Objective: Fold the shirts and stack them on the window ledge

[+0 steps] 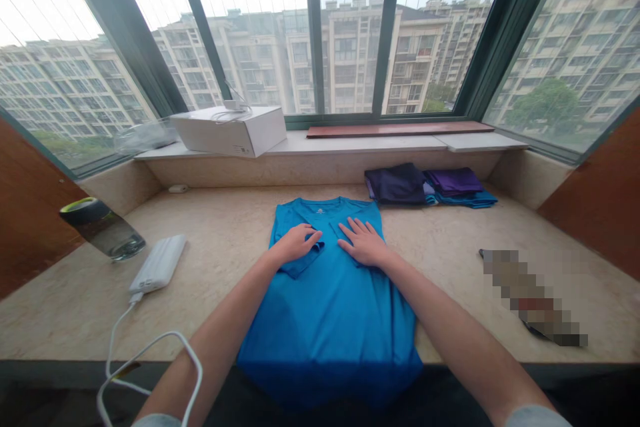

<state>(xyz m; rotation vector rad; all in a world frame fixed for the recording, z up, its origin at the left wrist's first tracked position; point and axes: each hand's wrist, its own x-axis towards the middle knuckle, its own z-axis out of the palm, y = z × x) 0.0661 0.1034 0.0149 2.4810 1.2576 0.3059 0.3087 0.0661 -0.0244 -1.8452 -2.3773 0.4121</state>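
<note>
A blue T-shirt (325, 307) lies spread on the stone counter, collar toward the window and lower hem hanging over the front edge. Both sleeves are turned inward over its chest. My left hand (299, 242) rests at the folded sleeve on the left, fingers pointing right and slightly bent, with no cloth visibly gripped. On the right side of the chest my right hand (364, 242) lies flat, its fingers spread over the other sleeve. A small logo shows below the collar.
Folded dark clothes (397, 183) and a purple and blue folded pile (457, 183) lie at the back right. A bottle (103, 227) and a cabled white power bank (159, 263) stand left. A white box (230, 130) sits on the sill; a blurred-out object (533, 300) lies right.
</note>
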